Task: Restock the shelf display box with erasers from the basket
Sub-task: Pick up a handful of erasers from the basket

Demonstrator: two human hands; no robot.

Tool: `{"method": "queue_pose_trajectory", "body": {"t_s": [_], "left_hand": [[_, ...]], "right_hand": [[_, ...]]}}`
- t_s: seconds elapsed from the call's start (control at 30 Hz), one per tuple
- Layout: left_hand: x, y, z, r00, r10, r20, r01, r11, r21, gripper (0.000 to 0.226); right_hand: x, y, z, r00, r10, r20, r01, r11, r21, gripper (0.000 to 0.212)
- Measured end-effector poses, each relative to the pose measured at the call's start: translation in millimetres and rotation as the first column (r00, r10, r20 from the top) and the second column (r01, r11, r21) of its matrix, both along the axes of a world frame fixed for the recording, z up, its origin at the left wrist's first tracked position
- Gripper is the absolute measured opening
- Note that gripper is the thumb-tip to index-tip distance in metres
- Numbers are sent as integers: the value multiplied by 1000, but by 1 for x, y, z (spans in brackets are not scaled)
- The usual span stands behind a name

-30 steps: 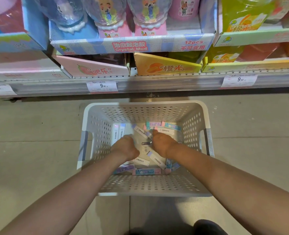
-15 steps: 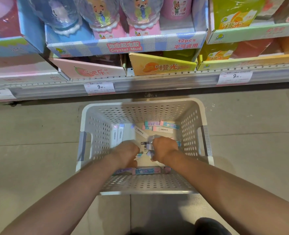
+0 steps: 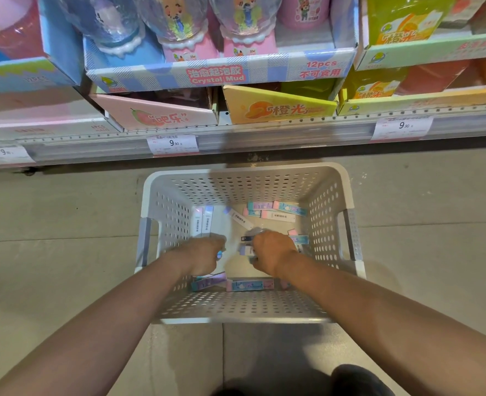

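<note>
2 hands (image 3: 204, 254) (image 3: 271, 252) curl blurred grips around flat rectangular erasers (image 3: 247, 248) inside perforated plastic basket (image 3: 244, 308).

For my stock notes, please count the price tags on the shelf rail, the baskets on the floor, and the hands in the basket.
Price tags: 3
Baskets: 1
Hands: 2
Total: 6

the light is soft and even, from above. a shadow falls on the floor below the basket (image 3: 247, 320). both hands inside the basket look blurred. above the basket, the shelf edge (image 3: 236, 140) curves from wide-angle distortion.
</note>
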State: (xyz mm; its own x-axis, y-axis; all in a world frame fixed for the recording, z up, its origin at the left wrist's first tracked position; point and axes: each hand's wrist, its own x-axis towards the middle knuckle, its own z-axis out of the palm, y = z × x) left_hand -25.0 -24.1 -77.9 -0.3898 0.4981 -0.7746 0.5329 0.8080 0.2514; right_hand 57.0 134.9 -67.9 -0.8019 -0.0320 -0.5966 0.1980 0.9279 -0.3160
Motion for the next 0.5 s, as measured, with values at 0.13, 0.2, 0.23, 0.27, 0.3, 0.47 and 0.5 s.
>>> {"method": "queue_pose_trajectory", "body": {"t_s": [0.13, 0.2, 0.23, 0.27, 0.3, 0.47, 0.5], "left_hand": [[1, 3, 8, 999, -47, -6, 47, 996, -76, 25], [6, 5, 10, 996, -81, -25, 78, 991, -109, 30], [9, 5, 9, 994, -98, -39, 93, 990, -107, 34], [12, 6, 6, 993, -109, -52, 103, 990, -99, 34], [15, 6, 4, 991, -119, -69, 113, 990, -87, 31], [18, 7, -1, 986, -146, -85, 140, 988, -66, 38], [18, 7, -1, 987, -143, -79, 137, 988, -69, 39]], "right_hand": [[-1, 2, 4, 1000, -9, -14, 8, 998, -70, 44], [-2, 3, 5, 1000, -8, -10, 7, 996, -88, 44], [-2, 3, 5, 1000, -9, -4, 8, 996, -92, 44], [-2, 4, 5, 1000, -11, 2, 11, 995, -96, 44], [-1, 4, 5, 1000, -14, 7, 15, 995, -99, 43], [-1, 4, 2, 998, -59, 22, 61, 991, -122, 43], [-1, 5, 2, 996, -83, 29, 86, 987, -135, 43]]}}
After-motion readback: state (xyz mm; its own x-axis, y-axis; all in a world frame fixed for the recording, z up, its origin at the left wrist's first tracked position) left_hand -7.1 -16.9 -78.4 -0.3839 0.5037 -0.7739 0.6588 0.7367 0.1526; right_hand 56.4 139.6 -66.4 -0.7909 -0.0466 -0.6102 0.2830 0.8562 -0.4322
